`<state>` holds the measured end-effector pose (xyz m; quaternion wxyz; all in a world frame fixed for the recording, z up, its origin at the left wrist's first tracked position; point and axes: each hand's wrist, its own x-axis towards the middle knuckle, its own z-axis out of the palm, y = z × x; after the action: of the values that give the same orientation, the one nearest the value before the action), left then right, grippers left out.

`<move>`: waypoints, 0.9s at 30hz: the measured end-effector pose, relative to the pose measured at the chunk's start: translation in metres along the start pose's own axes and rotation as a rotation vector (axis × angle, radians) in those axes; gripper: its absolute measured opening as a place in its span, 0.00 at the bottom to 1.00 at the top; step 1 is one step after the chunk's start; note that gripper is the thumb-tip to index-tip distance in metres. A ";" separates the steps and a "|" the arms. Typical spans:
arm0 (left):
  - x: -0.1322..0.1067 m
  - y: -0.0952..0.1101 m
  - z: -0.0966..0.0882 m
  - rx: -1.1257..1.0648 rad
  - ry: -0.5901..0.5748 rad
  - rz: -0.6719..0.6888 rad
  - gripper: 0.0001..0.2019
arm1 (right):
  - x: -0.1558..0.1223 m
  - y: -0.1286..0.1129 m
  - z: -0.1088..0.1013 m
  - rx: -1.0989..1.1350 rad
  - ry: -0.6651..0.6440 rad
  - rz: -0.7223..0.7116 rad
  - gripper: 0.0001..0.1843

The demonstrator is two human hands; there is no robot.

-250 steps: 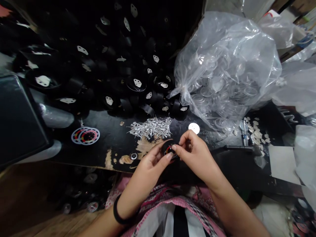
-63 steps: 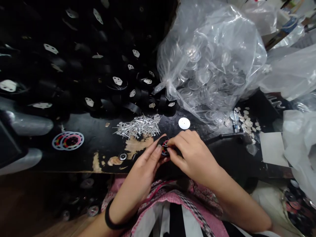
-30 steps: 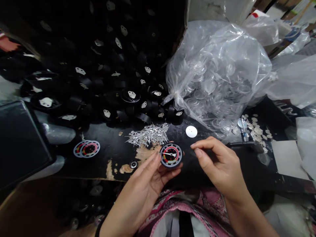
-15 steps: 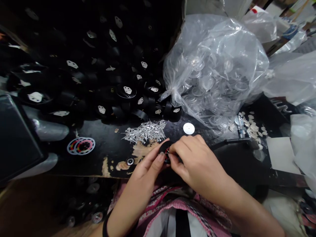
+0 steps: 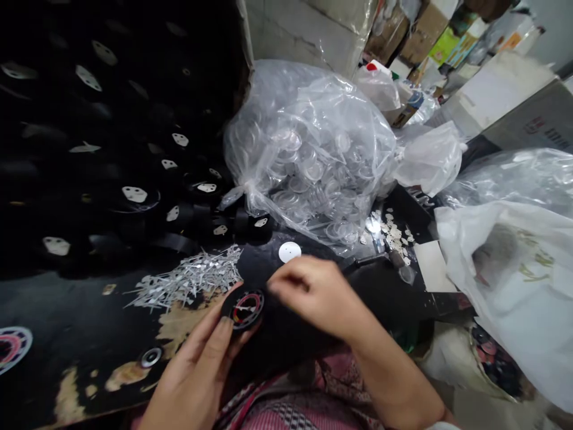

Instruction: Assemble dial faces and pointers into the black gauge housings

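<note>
My left hand (image 5: pixel 203 352) grips a small round black pressure gauge (image 5: pixel 245 310) by its side, thumb at the rim. Its dial faces up, with a red and yellow ring and a whitish pointer across the middle. To the right of the gauge, my right hand (image 5: pixel 313 292) hovers apart from it. The fingers of that hand are curled in towards the thumb, slightly blurred, and nothing shows in them. A heap of thin pale pointers (image 5: pixel 192 278) lies on the dark table beyond the left hand. Behind the right hand lies a white disc (image 5: pixel 289 252) with small holes.
A clear plastic bag (image 5: pixel 313 161) full of transparent round covers stands at the back. Black gauge cases (image 5: pixel 134 197) are piled at the left. Small pale plates (image 5: pixel 396 236) lie scattered at the right, near a white card (image 5: pixel 434 266). A printed dial (image 5: pixel 13 347) sits far left.
My right hand has come away from the gauge, uncovering its dial and pointer. My left hand still holds the gauge. The view has turned to the right.
</note>
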<state>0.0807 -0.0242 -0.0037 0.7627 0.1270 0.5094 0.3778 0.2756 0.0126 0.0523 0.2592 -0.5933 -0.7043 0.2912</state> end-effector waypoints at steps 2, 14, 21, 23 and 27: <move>0.000 0.003 0.005 -0.028 0.045 0.037 0.25 | 0.005 0.025 -0.015 -0.250 0.210 0.201 0.08; 0.005 0.005 0.013 -0.215 -0.049 -0.036 0.12 | 0.017 0.074 -0.024 -0.612 0.344 0.371 0.13; 0.007 0.006 0.016 -0.209 -0.140 -0.017 0.13 | -0.011 0.003 0.017 0.170 0.057 0.081 0.16; 0.007 0.005 0.016 -0.139 -0.178 0.065 0.14 | -0.017 -0.012 0.032 0.139 0.011 -0.014 0.18; 0.008 0.001 0.009 0.017 -0.182 0.177 0.18 | -0.016 -0.018 0.040 0.068 -0.018 -0.041 0.17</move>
<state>0.0899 -0.0165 -0.0048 0.7682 0.2116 0.4280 0.4264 0.2371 -0.0097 0.0371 0.2789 -0.5668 -0.7083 0.3150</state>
